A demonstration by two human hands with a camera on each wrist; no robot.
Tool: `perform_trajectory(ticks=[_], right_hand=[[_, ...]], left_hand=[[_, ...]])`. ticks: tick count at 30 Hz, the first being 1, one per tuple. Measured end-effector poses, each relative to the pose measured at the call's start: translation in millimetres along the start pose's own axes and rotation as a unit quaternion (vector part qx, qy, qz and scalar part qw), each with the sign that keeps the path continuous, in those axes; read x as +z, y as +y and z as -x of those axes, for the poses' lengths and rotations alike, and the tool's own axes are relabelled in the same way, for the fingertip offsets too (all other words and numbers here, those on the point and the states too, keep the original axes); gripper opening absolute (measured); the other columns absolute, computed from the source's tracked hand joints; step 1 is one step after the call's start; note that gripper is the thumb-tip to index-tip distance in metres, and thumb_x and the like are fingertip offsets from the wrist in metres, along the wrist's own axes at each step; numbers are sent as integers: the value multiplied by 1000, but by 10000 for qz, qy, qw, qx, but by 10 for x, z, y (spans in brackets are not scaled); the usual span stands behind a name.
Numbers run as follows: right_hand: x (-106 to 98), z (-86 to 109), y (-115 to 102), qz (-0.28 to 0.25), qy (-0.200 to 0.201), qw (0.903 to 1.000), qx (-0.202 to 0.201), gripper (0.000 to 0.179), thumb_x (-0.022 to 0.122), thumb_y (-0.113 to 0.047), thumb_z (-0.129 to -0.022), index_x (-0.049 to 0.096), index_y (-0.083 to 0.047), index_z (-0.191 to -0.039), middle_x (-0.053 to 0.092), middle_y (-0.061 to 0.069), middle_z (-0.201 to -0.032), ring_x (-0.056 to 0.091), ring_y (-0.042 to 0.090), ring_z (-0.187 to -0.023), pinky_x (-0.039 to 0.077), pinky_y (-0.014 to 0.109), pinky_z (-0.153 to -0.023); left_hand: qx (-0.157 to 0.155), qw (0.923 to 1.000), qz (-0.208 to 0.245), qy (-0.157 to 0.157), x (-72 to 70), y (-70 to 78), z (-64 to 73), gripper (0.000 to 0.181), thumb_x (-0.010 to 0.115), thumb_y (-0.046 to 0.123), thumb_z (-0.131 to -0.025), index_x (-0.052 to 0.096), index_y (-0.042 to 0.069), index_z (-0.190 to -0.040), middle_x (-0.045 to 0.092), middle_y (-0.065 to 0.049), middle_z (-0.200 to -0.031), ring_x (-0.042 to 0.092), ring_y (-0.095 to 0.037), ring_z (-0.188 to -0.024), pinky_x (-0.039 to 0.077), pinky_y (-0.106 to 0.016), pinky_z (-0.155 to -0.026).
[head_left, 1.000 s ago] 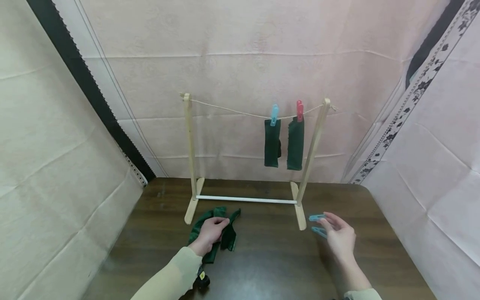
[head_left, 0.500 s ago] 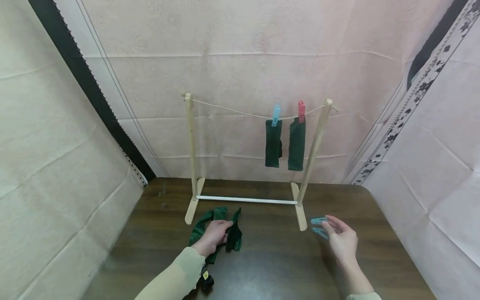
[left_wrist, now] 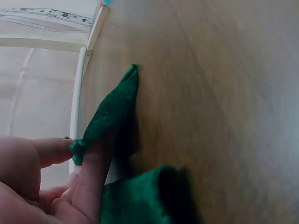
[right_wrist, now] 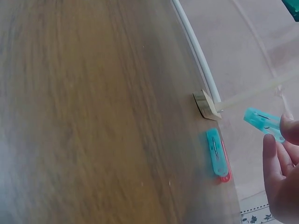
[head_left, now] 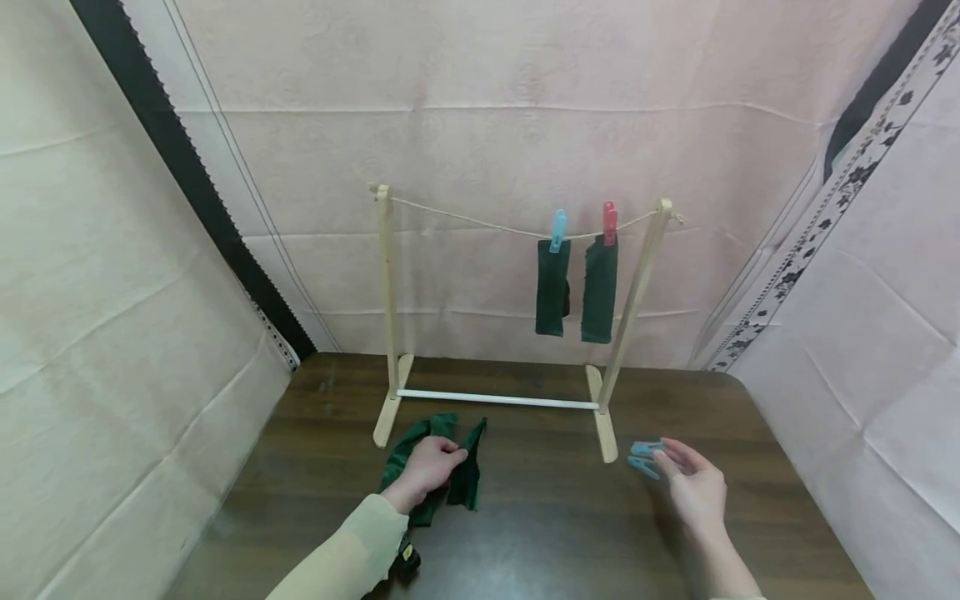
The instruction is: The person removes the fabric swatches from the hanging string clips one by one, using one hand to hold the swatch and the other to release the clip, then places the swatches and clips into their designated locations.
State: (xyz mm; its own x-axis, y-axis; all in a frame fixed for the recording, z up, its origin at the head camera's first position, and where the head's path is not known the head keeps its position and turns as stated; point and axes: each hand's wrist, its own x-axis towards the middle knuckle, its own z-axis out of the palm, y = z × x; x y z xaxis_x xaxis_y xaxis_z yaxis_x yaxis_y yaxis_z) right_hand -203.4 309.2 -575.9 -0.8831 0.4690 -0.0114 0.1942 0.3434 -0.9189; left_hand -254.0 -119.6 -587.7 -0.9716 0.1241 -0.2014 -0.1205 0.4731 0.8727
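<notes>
My left hand (head_left: pixel 427 468) pinches the edge of a dark green velvety cloth piece (left_wrist: pixel 114 107) between thumb and fingers, low over the table. A second green cloth piece (left_wrist: pixel 140 196) lies beneath that hand, partly hidden by it. At the right, my right hand (head_left: pixel 696 492) holds a light blue clothespin (right_wrist: pixel 261 120) between thumb and fingertips. On the table close by are another blue clothespin (right_wrist: pixel 216 151) and a red clothespin (right_wrist: pixel 226 177), mostly covered by the blue one in the right wrist view.
A small wooden drying rack (head_left: pixel 498 399) stands at the table's back. From its string hang two green cloth pieces, one under a blue clothespin (head_left: pixel 558 231), one under a red clothespin (head_left: pixel 610 223). Pale fabric walls (head_left: pixel 487 275) enclose the brown table (head_left: pixel 540 525).
The cloth in my left hand has swung slightly right and back. My right hand has drifted a little right with its clothespin. The whole head view has shifted slightly.
</notes>
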Motion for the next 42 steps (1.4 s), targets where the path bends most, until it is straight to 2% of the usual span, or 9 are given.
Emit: perform_trajectory(ticks=[5,13,17,22,26,29,33,37,42], right_hand=[[-63,1,21,22,-31,9999,143,47,77,-38,-101,71,-10,-139,73,12,-133,61,-14,-95,47,9,-82],[-146,5,47,62,-92,9999,121,49,76,-36,-102,69,-6,-140,72,16,-135,61,-13,-93,47,9,-81],[-193,-8,108,206,-133,9995,182,50,75,-39,-102,69,-9,-142,69,16,-140,59,-14,-95,45,11,-85],[-256,-44,188,274,-296,9987,297,56,73,-45,-102,66,-9,-145,66,15,-144,57,-12,-97,46,28,-96],[-294,-74,246,281,-418,9983,279,59,72,-46,-103,64,-7,-147,64,18,-146,56,-12,-96,46,47,-107],[-316,-78,280,310,-461,9980,296,58,72,-43,-104,62,-6,-148,63,20,-148,56,-10,-98,43,55,-113],[-357,-97,315,346,-597,9969,373,60,73,-41,-103,60,-5,-150,61,21,-150,63,12,-118,41,58,-115],[-418,-117,352,380,-802,9950,459,63,71,-39,-105,55,-5,-154,57,23,-153,54,38,-138,38,62,-116],[-481,-134,400,572,-918,9930,467,62,70,-35,-106,51,-2,-155,55,26,-154,51,47,-140,38,66,-114]], left_hand=[[144,9983,-571,13,-34,31,-35,19,70,20,-105,79,4,-100,70,-4,-82,63,-15,-62,52,-33,-61],[115,9979,-629,94,-25,13,-57,16,71,18,-104,78,4,-103,72,-4,-91,67,-15,-60,55,-34,-60],[101,9982,-590,53,-20,2,-58,17,69,17,-105,77,4,-98,71,-6,-84,68,-16,-58,54,-34,-58],[-20,9992,-389,-90,-12,-7,-55,21,68,17,-106,76,5,-91,68,-8,-74,68,-16,-56,57,-33,-60],[-37,9994,-317,-100,-1,-18,-70,18,70,17,-105,76,4,-94,68,-7,-77,68,-15,-56,58,-34,-60],[-30,9994,-312,-117,-1,-28,-79,16,71,17,-104,76,4,-96,69,-6,-80,68,-15,-56,59,-34,-60],[-7,9995,-277,-155,-27,-25,-68,15,72,16,-103,77,4,-97,69,-7,-79,68,-14,-56,60,-34,-59],[11,9995,-252,-172,-66,-6,-49,13,73,14,-102,78,3,-98,70,-9,-77,68,-14,-56,60,-34,-60],[19,9993,-316,-181,-93,10,-42,10,76,11,-100,77,1,-99,70,-8,-85,69,-14,-56,61,-33,-61]])
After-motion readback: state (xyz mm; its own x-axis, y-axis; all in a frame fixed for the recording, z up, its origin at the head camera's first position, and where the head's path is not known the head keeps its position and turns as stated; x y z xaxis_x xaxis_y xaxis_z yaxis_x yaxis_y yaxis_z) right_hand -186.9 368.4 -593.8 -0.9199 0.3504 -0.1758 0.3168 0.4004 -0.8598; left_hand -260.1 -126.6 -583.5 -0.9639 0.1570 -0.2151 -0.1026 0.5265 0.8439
